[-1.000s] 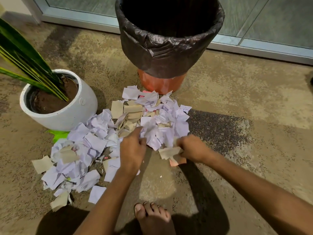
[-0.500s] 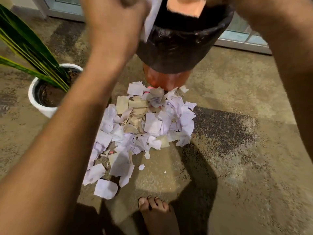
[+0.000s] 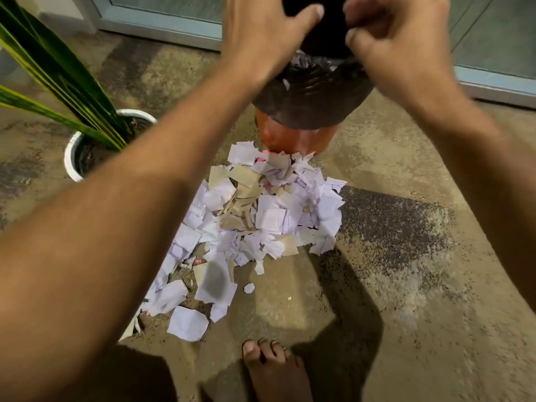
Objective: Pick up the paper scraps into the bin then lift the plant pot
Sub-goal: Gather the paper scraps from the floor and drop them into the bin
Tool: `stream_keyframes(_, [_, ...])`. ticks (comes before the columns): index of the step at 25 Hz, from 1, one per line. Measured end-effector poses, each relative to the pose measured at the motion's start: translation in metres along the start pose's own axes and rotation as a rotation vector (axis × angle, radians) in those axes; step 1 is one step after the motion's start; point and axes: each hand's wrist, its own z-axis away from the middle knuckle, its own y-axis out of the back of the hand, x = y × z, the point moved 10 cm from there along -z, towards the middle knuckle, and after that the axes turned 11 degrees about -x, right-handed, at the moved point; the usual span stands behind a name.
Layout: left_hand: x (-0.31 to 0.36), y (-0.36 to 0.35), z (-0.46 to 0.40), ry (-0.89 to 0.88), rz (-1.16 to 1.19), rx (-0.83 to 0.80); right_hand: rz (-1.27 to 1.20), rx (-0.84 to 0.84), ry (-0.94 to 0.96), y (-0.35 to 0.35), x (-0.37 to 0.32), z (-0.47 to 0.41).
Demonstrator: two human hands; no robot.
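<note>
Both forearms reach forward and up, well apart at the elbows. The left hand (image 3: 261, 33) is spread, thumb stretched toward the right. The right hand (image 3: 397, 44) has loosely curled fingers (image 3: 355, 39) holding nothing visible.

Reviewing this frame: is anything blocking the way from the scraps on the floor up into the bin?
Nothing visible does. The scraps lie on the floor against the base of the bin. Over its mouth are only the left hand and right hand; no lid shows, though most of the opening is hidden or out of frame.
</note>
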Motion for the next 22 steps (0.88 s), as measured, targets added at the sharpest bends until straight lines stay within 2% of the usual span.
stream_keyframes(1, [-0.014,0.002,0.018,-0.050,0.030,-0.004,-0.034,-0.043,0.011,-0.017,0.002,0.006])
stream_keyframes(3, [-0.051,-0.015,0.070,-0.066,0.045,-0.083,-0.055,-0.195,-0.002,0.026,0.000,-0.029])
stream_keyframes(5, [-0.094,-0.048,0.142,0.034,0.068,-0.339,0.267,-0.144,0.027,0.124,-0.004,-0.093])
stream_keyframes(6, [-0.120,-0.072,0.169,0.105,0.031,-0.473,0.376,-0.170,0.113,0.146,-0.020,-0.121])
stream_keyframes(7, [-0.142,-0.093,0.197,0.162,-0.032,-0.596,0.442,-0.267,0.179,0.152,-0.019,-0.135])
stream_keyframes(9, [-0.171,-0.116,0.248,0.224,-0.131,-0.744,0.555,-0.292,0.219,0.163,-0.017,-0.148])
stream_keyframes(11, [-0.178,-0.127,0.271,0.191,-0.205,-0.748,0.612,-0.274,0.313,0.133,-0.032,-0.142])
stream_keyframes(13, [-0.181,-0.135,0.272,0.150,-0.264,-0.704,0.702,-0.189,0.458,0.114,-0.053,-0.143])
stream_keyframes(15, [-0.172,-0.143,0.267,0.098,-0.287,-0.680,0.709,-0.100,0.512,0.122,-0.076,-0.149])
stream_keyframes(18, [-0.171,-0.153,0.261,0.076,-0.300,-0.715,0.699,-0.101,0.646,0.114,-0.103,-0.138])
stream_keyframes(20, [-0.176,-0.148,0.257,0.074,-0.314,-0.697,0.616,-0.098,0.670,0.129,-0.111,-0.136])
stream_keyframes(22, [-0.176,-0.139,0.255,0.058,-0.241,-0.649,0.477,-0.048,0.604,0.162,-0.108,-0.147])
